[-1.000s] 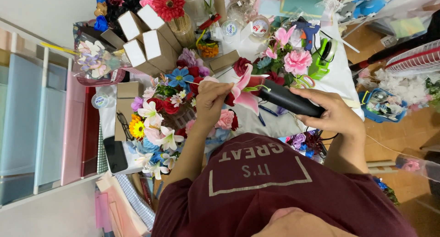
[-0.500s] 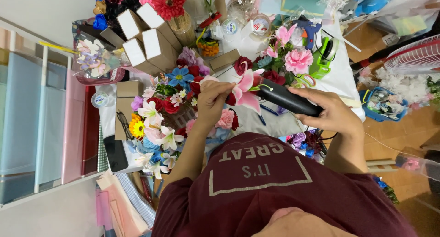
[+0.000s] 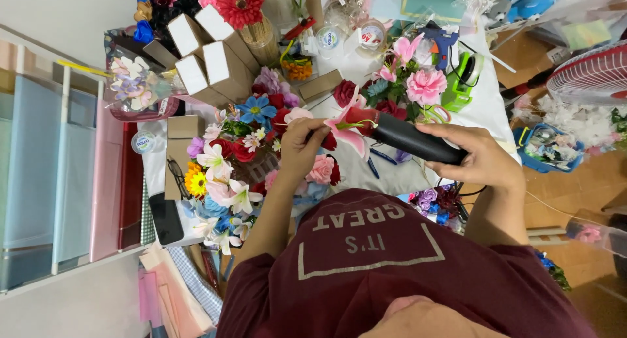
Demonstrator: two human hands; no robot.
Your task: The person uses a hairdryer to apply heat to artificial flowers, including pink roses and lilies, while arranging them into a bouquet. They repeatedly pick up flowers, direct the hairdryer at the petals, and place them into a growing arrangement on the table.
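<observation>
My left hand (image 3: 300,142) pinches the base of a pink artificial lily (image 3: 348,124), holding it up over the table. My right hand (image 3: 477,156) grips a black hot-air tool (image 3: 418,141) whose nozzle end meets the lily's centre. Below my left hand lies a cluster of artificial flowers (image 3: 228,161) in pink, white, red, blue and yellow. A pink rose (image 3: 321,171) sits just under my left wrist. My dark red shirt covers the lower middle of the view.
White and brown small boxes (image 3: 209,57) stand at the back left. A second bouquet with a pink flower (image 3: 426,86) and a green tape dispenser (image 3: 462,83) lie beyond the tool. Paper rolls (image 3: 72,175) stand left. A fan (image 3: 591,73) and a blue basket (image 3: 545,145) are right.
The lily and the black tool have stayed together at nearly the same place; my hands shifted only slightly. Nothing was picked up or let go.
</observation>
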